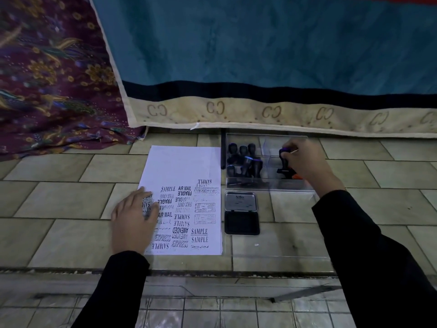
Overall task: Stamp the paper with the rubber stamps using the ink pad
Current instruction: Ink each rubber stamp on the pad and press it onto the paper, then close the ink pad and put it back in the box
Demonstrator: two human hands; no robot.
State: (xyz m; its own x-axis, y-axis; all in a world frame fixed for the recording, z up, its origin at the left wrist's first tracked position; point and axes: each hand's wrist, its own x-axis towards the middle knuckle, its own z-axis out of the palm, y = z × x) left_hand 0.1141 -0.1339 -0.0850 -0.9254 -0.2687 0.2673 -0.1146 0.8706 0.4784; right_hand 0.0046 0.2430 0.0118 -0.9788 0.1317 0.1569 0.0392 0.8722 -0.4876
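A white paper [183,166] lies on the tiled floor, its lower half covered with black stamp prints. My left hand [132,218] rests flat on its lower left part, fingers spread. To the right of the paper an ink pad [241,223] lies with its lid folded back. Behind it stands a clear plastic box [269,185] with several black rubber stamps [243,160] in its left compartments. My right hand [305,159] is inside the box's right side, closed around the handle of one upright black stamp [285,165].
A teal blanket with a beige hem [272,112] hangs down just behind the box and paper. Patterned maroon cloth [52,79] lies at the back left. A step edge [189,272] runs across the floor near me.
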